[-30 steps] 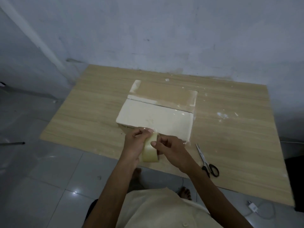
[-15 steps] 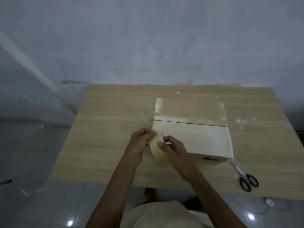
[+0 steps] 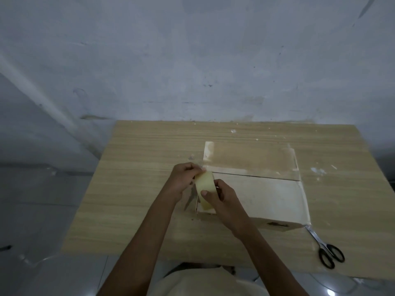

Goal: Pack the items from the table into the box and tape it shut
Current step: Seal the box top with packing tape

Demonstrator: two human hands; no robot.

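So the right hand (image 3: 222, 197) is gripping the tape (image 3: 206, 192), fingers curled round the roll, and the left hand (image 3: 183, 178) is pinching what looks like the loose end at its 11 o'clock. The box (image 3: 267, 189) is sitting closed on the table (image 3: 139, 189), running off to the hands' 3 o'clock. Taping step, I'd say. Next is sticking that end down and pulling along the seam. The scissors (image 3: 327, 248) are lying at the box's 4 o'clock.

The box (image 3: 256, 195) is being carried by the counter (image 3: 139, 189). The tape roll (image 3: 205, 191) is being held over the box's left end. The scissors (image 3: 327, 251) are being borne just beside the box's near right corner.
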